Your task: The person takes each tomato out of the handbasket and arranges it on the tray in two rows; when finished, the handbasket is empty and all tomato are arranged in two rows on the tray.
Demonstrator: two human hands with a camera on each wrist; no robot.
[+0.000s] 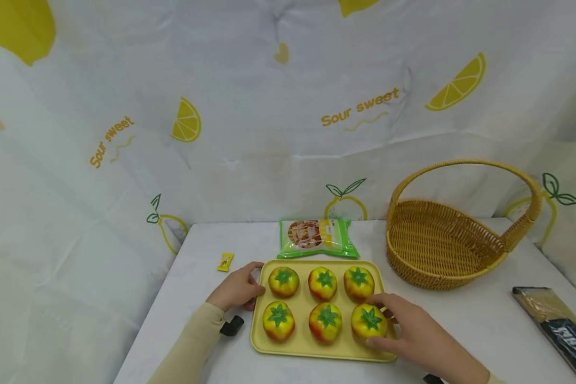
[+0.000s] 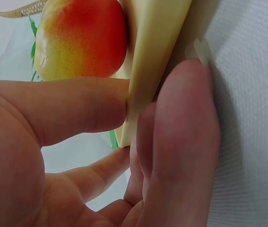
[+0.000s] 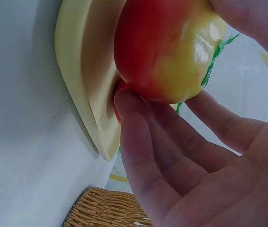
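Right hand [image 1: 415, 333]: we wrap our fingers around the front-right toy tomato [image 1: 368, 321] on the tray [image 1: 312, 349].
Left hand [image 1: 237, 288]: we pinch the tray's left rim.
Bearing: tomato directly inside right grip; basket [image 1: 441, 242] behind-right on bench [image 1: 461, 320].

You've got a white table [image 1: 465, 320], backed by a lemon-print cloth. Directly on it: a yellow tray [image 1: 301, 348] near the front edge, centre (six fruits sit in it, two rows of three). Just behind the tray lies a green snack bag [image 1: 317, 237], flat. Right of both stands a wicker basket [image 1: 441, 250] with a hoop handle, apart from the tray. A small yellow packet [image 1: 225, 261] lies left of the bag. At the far right edge there's a dark flat package [image 1: 559, 326], partly cut off. A small black object [image 1: 232, 326] lies left of the tray, possibly a clip; too small to tell.
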